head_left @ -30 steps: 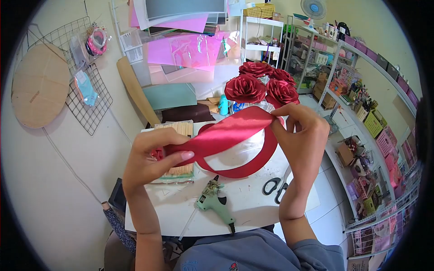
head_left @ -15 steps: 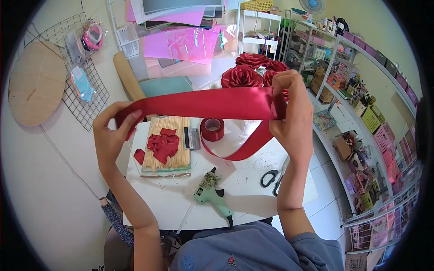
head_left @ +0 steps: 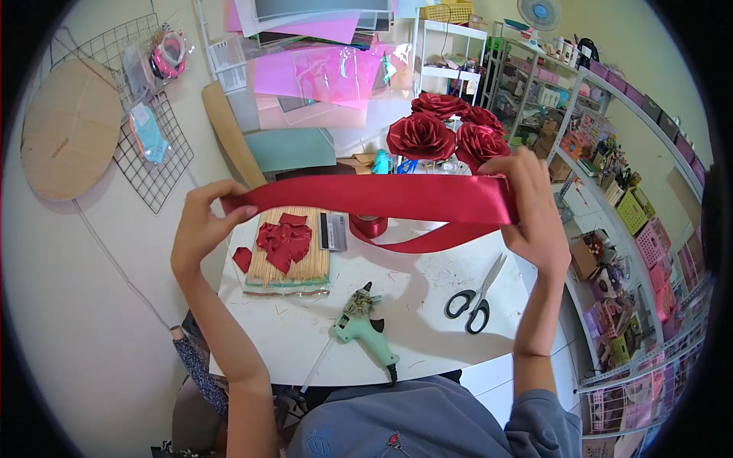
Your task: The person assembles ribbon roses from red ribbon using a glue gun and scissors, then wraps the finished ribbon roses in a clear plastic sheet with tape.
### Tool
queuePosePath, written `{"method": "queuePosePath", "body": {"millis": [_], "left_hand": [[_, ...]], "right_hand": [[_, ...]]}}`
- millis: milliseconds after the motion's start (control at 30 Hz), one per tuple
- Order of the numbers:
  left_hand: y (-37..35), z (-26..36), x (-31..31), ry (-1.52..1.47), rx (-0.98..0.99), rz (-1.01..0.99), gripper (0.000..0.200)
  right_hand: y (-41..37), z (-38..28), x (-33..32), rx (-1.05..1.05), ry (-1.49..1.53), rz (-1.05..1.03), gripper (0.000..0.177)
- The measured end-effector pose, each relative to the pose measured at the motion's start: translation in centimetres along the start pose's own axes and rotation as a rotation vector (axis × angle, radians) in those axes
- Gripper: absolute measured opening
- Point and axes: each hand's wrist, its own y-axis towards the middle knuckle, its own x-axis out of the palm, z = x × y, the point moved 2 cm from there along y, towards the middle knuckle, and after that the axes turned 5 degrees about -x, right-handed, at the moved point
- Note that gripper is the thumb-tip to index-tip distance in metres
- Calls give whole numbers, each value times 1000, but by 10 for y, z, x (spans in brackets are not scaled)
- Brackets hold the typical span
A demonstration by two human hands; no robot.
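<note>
A wide red satin ribbon [head_left: 389, 196] is stretched level between my two hands above the table. My left hand [head_left: 206, 225] pinches its left end between thumb and fingers. My right hand [head_left: 534, 210] grips the other end, where the ribbon folds over and loops back below toward its roll [head_left: 372, 227], mostly hidden behind the band. Under my left hand, cut red ribbon pieces [head_left: 285, 243] lie on a bundle of bamboo sticks [head_left: 267, 281], with a card [head_left: 333, 231] beside them. Scissors [head_left: 479, 296] with black handles lie open below my right hand.
A green glue gun [head_left: 366, 328] lies at the table's near edge. Red ribbon roses [head_left: 421, 136] stand beyond the ribbon. Shelves [head_left: 603, 191] full of supplies line the right side; wrapping sheets [head_left: 321, 80] hang at the back. Small scraps dot the white table [head_left: 412, 305].
Both hands have shifted, the right one farther right and down, lengthening the stretch between them. The ribbon has dropped in view, exposing more roses and the whole pair of scissors.
</note>
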Motion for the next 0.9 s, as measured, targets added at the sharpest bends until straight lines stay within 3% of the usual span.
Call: {"method": "queuePosePath", "body": {"millis": [33,100,167,267,300,333,367,400,467,533,667,767,900], "left_hand": [[4,-7,2,46,7,20,16],[14,-11,16,-88,-48,65,16],[25,-16,37,-219,-96,116,16],[42,-13,59,-409,-7,236,15],[47,-7,60,-516,-142,199,15],[53,-5,63,-622,-279,157,15],[64,-8,61,-688,-240,133,17],[74,-9,59,-693,-238,127,17],[88,-9,47,-648,-234,283,17],[89,-16,33,-588,-218,363,17],[67,-42,13,-483,-205,513,16],[43,-51,3,-507,-229,647,16],[26,-62,-9,-575,-192,778,15]], "right_hand": [[-5,4,3,40,-46,-181,51],[-21,10,18,62,-72,-176,57],[-35,4,20,128,-101,-180,78],[-55,-34,30,291,208,-16,57],[-62,-53,40,314,451,-42,48],[-68,-71,55,263,504,-83,43],[-69,-88,65,300,529,-247,40],[-75,-98,86,241,470,-278,43],[-79,-114,115,249,311,-552,54],[-89,-121,139,262,321,-647,54],[-98,-124,147,342,334,-682,49],[-107,-119,144,335,436,-589,47],[-113,-103,106,499,525,-346,42]]}}
